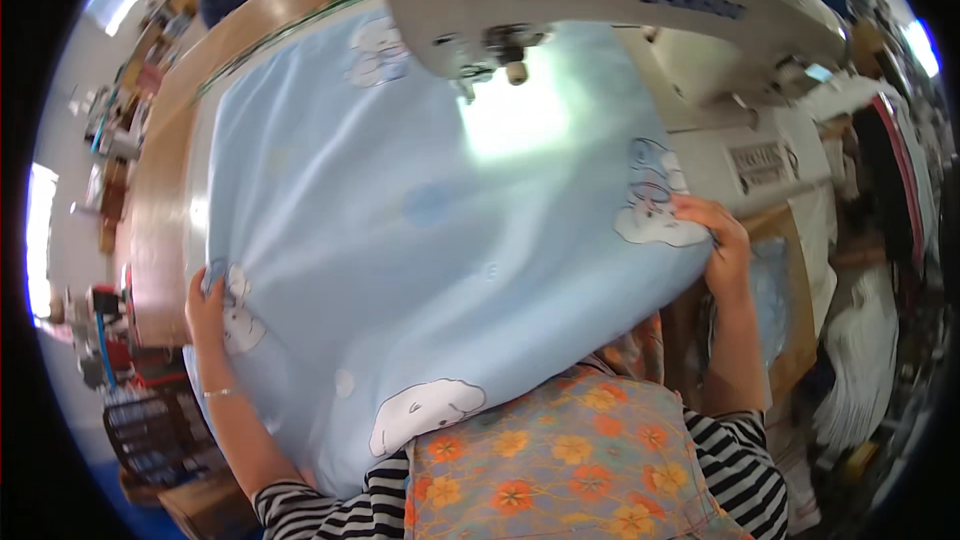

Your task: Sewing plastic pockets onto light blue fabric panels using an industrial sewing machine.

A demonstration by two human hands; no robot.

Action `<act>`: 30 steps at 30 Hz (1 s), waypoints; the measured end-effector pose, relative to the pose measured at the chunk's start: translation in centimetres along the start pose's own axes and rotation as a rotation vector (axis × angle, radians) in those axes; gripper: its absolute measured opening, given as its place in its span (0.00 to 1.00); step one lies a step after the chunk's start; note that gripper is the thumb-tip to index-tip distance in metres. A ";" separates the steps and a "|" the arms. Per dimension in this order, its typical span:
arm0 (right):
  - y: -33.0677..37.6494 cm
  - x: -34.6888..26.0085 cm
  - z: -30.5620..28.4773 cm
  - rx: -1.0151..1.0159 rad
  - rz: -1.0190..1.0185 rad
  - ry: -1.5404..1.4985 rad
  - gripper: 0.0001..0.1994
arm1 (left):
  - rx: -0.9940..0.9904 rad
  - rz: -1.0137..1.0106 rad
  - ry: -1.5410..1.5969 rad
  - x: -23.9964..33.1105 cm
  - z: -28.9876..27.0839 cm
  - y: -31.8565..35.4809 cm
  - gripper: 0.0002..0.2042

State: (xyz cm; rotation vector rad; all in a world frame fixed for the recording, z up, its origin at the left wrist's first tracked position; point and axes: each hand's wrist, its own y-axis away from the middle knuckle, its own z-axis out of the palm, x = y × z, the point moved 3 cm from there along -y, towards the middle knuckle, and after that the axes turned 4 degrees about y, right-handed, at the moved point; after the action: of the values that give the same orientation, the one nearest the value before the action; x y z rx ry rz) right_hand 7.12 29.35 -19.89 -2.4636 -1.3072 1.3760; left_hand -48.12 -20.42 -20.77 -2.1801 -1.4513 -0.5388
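1. The left hand is being closed on the left edge of a light blue fabric printed with white cartoon figures; the fingers are being curled over the hem, near the left edge of the wooden sewing table.
2. The fabric is being spread across the table from its left edge to the sewing machine, with its near part being draped off the front edge onto the lap.
3. The cloth is being judged light, soft and limp: it is sagging and billowing between the two grips, so it is best being taken at the hems or corners, held taut, as any slack is likely to slide.
4. The right hand is being clenched on the fabric's right edge, just beside the machine's base, at a printed white figure.
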 end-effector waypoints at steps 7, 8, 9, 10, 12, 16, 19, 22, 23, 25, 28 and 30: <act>0.3 -0.5 -0.3 0.020 0.022 -0.047 0.12 | -0.068 -0.046 0.006 1.7 0.5 -1.0 0.21; 0.4 -0.5 -0.3 0.026 0.026 -0.049 0.12 | -0.069 -0.041 0.003 1.8 0.5 -1.1 0.21; 0.4 -0.5 -0.3 0.022 0.027 -0.049 0.12 | -0.074 -0.026 -0.006 1.8 0.4 -1.1 0.21; 0.4 -0.5 -0.3 0.013 0.023 -0.052 0.12 | -0.074 -0.017 -0.015 1.8 0.1 -0.7 0.21; 0.4 -0.4 -0.3 0.009 0.010 -0.067 0.12 | -0.092 -0.028 -0.021 0.8 -0.3 -1.0 0.22; 2.9 1.2 -0.5 0.224 -0.008 0.055 0.12 | 0.019 0.111 -0.696 6.7 0.7 0.4 0.22; 8.5 3.1 -0.7 0.225 0.688 -0.779 0.11 | -0.052 0.579 -0.448 14.0 4.6 3.0 0.22; 13.5 1.9 1.9 0.082 0.744 -1.173 0.08 | -0.397 0.816 -0.045 27.9 11.7 10.0 0.23; 13.5 0.7 2.0 0.108 0.762 -1.164 0.08 | -0.500 0.881 -0.151 31.5 13.6 12.7 0.26; 12.7 -1.6 1.7 0.012 0.930 -0.594 0.10 | -0.589 1.018 -0.085 33.8 15.8 15.7 0.30; 13.2 -0.5 0.0 -0.016 0.792 -0.517 0.12 | -0.387 1.139 -0.287 34.8 16.9 18.8 0.39; 15.0 2.6 2.0 -0.080 0.733 -0.323 0.13 | -0.349 1.215 -0.262 33.9 17.9 19.4 0.39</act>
State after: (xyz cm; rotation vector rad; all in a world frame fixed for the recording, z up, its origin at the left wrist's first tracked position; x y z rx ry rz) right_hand 16.16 20.72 -28.89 -3.0256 -0.4631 1.9456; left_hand -16.55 8.64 -19.63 -2.9342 0.0912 -0.0421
